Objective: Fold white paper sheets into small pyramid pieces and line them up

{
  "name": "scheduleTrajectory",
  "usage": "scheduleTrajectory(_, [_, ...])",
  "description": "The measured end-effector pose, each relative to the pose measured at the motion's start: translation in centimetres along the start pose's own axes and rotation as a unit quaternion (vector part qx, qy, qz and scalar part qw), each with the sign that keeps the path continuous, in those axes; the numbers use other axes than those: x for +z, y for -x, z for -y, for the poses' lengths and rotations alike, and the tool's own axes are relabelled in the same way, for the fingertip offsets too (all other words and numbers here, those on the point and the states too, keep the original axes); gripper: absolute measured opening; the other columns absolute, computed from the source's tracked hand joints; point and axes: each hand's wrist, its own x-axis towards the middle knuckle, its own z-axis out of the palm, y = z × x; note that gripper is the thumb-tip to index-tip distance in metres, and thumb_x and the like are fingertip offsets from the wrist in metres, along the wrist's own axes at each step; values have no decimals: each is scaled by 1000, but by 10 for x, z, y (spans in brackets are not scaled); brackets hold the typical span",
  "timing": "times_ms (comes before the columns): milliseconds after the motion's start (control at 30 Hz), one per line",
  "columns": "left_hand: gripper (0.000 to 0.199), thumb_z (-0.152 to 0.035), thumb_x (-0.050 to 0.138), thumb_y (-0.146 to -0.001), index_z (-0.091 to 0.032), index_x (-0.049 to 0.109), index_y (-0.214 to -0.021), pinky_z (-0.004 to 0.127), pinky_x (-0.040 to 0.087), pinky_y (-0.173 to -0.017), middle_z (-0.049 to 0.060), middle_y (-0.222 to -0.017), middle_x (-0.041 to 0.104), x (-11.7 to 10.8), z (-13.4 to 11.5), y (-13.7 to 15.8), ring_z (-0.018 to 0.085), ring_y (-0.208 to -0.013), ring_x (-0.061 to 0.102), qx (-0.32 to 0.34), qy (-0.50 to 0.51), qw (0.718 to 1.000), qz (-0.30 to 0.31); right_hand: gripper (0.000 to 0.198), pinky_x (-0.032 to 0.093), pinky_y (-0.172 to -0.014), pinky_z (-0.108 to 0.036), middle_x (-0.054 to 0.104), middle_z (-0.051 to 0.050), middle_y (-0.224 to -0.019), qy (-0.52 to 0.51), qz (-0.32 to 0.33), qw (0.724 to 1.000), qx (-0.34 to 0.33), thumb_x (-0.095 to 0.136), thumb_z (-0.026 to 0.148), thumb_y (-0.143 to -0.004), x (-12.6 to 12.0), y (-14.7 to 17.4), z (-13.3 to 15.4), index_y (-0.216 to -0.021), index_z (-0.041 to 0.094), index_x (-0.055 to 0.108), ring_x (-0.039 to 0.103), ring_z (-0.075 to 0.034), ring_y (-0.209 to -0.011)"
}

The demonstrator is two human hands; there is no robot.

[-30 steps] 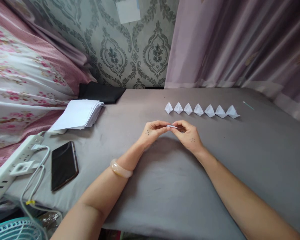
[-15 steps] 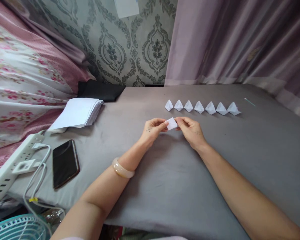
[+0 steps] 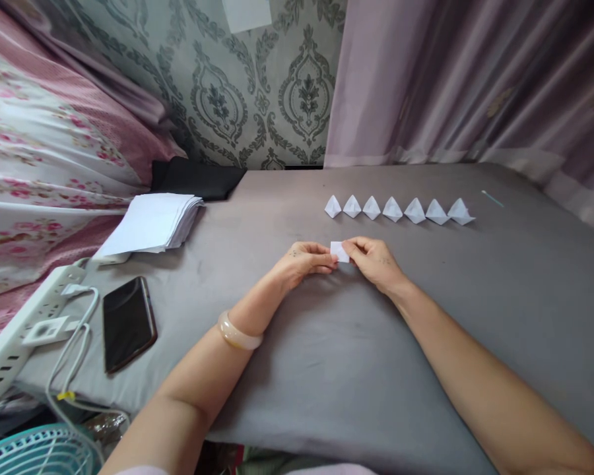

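A small folded square of white paper (image 3: 339, 251) is held between my two hands, over the grey cloth surface (image 3: 346, 369). My left hand (image 3: 307, 260) pinches its lower left corner between thumb and fingers. On the other side, my right hand (image 3: 371, 258) grips the right edge, thumb on top. Fingertips beneath the paper are partly hidden. Beyond my hands stands a row of several folded white paper boats (image 3: 393, 210), their peaks pointing up. A pale bangle (image 3: 238, 332) circles my left forearm.
At the left lie a stack of white paper (image 3: 146, 221), a black folded item (image 3: 198, 178) and a phone (image 3: 129, 324). A white power strip (image 3: 24, 330) with cables runs along the left edge, above a teal fan (image 3: 34, 452). A thin stick (image 3: 492, 198) lies far right.
The paper square has turned from a tilted, diamond-like angle to nearly straight, and sits slightly lower. My left fingers have shifted to its lower corner. The boats stay in their row.
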Motion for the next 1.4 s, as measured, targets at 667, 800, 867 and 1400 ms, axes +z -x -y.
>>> scheduleTrajectory(667, [17, -22, 61, -81, -13, 58, -96, 20, 37, -45, -2, -54, 59, -2, 13, -2, 9, -40, 48, 36, -310, 933, -180, 25, 48, -82, -29, 67, -7, -96, 247, 59, 941, -225, 48, 12, -88, 8, 10, -14, -97, 19, 71, 63, -16, -88])
scheduleTrajectory(800, [17, -25, 63, -78, -14, 63, -92, 28, 48, -69, 8, -90, 66, -4, 14, 3, 15, -72, 60, 139, -489, 833, -218, 29, 47, -88, -32, 64, -10, -103, 313, 91, 922, -209, 43, 13, -91, 15, 19, -11, -103, 18, 69, 62, -20, -96])
scheduleTrajectory(867, [18, -22, 60, -80, -15, 64, -96, 30, 49, -77, 10, -100, 63, -6, 12, 4, 17, -82, 60, 188, -540, 797, -197, 30, 47, -91, -33, 61, -11, -106, 344, 95, 910, -209, 41, 14, -92, 16, 23, -8, -105, 17, 68, 60, -21, -100])
scheduleTrajectory(1400, [10, -22, 64, -83, -16, 71, -83, 26, 48, -77, 6, -91, 68, -34, 3, 6, 14, -79, 62, 283, -540, 792, -6, 19, 48, -86, -34, 65, -10, -105, 372, 83, 903, -195, 50, 24, -93, 17, 23, -6, -101, 19, 67, 61, -22, -98])
